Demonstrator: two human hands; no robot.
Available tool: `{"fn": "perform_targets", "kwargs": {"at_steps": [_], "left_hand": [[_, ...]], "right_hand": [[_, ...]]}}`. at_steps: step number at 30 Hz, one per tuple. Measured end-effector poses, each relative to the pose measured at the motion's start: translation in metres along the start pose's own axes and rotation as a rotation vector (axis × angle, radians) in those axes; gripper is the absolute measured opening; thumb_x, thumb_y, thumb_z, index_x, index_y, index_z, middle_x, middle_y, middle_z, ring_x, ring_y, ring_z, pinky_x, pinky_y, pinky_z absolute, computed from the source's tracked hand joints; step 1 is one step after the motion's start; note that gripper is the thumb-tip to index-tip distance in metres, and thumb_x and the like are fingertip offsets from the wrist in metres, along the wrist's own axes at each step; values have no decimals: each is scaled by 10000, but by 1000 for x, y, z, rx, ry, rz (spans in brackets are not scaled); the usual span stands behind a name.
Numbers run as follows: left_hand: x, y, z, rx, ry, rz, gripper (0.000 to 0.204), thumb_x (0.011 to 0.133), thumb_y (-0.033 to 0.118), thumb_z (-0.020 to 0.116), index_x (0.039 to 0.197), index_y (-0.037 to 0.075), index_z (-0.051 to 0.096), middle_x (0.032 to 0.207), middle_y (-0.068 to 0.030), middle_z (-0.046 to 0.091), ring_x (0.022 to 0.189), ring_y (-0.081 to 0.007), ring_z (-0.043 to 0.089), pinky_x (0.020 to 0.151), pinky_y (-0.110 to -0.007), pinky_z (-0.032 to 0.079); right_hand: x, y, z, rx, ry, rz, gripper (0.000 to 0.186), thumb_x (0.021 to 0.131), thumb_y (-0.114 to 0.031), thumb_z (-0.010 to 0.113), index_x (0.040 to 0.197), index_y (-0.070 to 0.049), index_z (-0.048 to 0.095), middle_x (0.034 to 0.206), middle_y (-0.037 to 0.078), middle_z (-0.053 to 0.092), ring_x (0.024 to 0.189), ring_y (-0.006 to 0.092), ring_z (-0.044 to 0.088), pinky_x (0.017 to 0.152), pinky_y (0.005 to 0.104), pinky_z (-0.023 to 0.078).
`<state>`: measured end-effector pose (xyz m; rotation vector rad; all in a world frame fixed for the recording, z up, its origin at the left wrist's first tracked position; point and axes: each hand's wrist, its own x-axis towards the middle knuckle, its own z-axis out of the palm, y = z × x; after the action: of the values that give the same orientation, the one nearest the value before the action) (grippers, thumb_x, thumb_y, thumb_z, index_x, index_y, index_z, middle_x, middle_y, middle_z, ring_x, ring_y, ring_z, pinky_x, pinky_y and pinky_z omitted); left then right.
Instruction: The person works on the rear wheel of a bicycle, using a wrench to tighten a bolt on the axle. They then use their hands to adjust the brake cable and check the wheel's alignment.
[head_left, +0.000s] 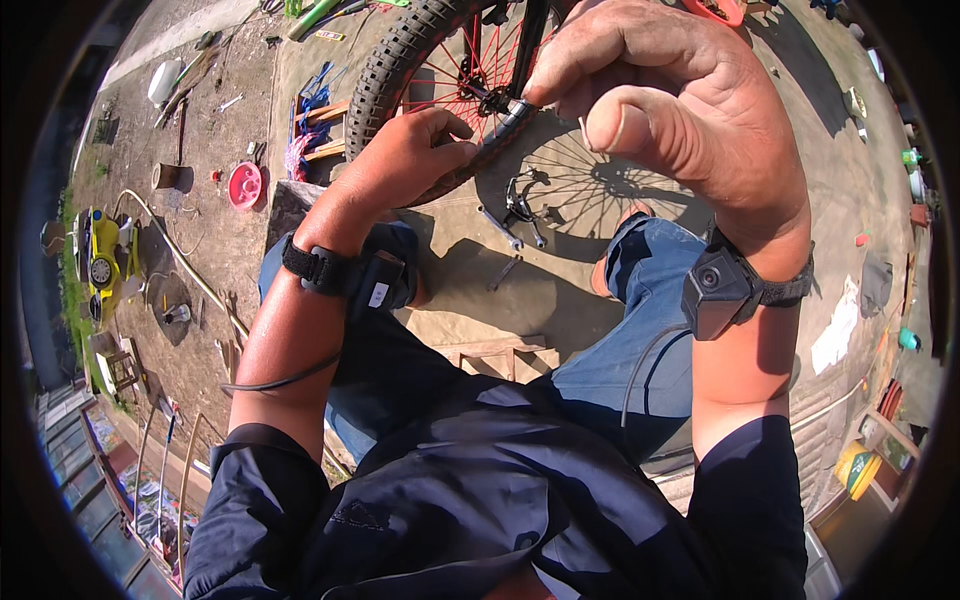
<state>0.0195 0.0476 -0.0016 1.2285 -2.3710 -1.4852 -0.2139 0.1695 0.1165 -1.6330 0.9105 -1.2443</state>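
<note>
A bicycle wheel (362,105) with a knobby black tyre and red spokes stands in front of me. My left hand (415,155) is at its near left side, fingers curled, thumb and forefinger close together by a shiny silver stretch (512,120) along the wheel's near edge. What these fingers grip, if anything, is hidden. My right hand (690,110) is raised close to the camera, right of the wheel. Its thumb and forefinger are bent and apart, with nothing plain between them. The forefinger tip overlaps the silver stretch; whether it touches cannot be told.
Between my feet lie a black-and-silver bicycle part (520,195), a wrench (502,230) and a smaller metal tool (505,272). To the left are a pink basin (245,185), a hose (180,258) and a yellow toy car (102,255). A yellow bucket (857,470) is at the right.
</note>
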Motion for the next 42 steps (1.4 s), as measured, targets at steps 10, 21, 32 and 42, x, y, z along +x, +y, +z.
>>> {"fn": "perform_targets", "kwargs": {"at_steps": [10, 21, 32, 42], "left_hand": [[-109, 4, -22, -216, 144, -15, 292, 986, 271, 641, 1087, -2, 654, 851, -31, 670, 701, -87, 612, 641, -248, 513], [-166, -17, -30, -343, 295, -42, 260, 990, 264, 635, 1107, 32, 641, 861, -14, 673, 681, -71, 597, 607, -226, 465], [-125, -32, -20, -555, 185, 86, 229, 989, 254, 622, 1072, 42, 639, 860, -7, 674, 678, -69, 591, 610, -211, 441], [-74, -43, 22, -507, -45, -108, 264, 986, 241, 652, 1112, 12, 621, 856, -26, 661, 695, -92, 618, 606, -226, 478]], "right_hand": [[-72, -132, 70, 210, -385, -330, 351, 855, -325, 788, 1026, -26, 720, 914, 32, 666, 762, 92, 634, 653, 217, 503], [-112, -188, 93, 135, -340, -279, 381, 827, -327, 808, 1002, 0, 721, 919, 76, 664, 738, 120, 642, 660, 244, 511], [-77, -33, 70, -99, -141, 630, 381, 888, -362, 744, 988, 5, 715, 867, 68, 656, 759, 128, 622, 670, 286, 513], [-212, 250, 226, -219, -1262, 1082, 523, 923, -497, 535, 1147, -59, 715, 1096, 111, 724, 953, 276, 668, 864, 445, 505]]}}
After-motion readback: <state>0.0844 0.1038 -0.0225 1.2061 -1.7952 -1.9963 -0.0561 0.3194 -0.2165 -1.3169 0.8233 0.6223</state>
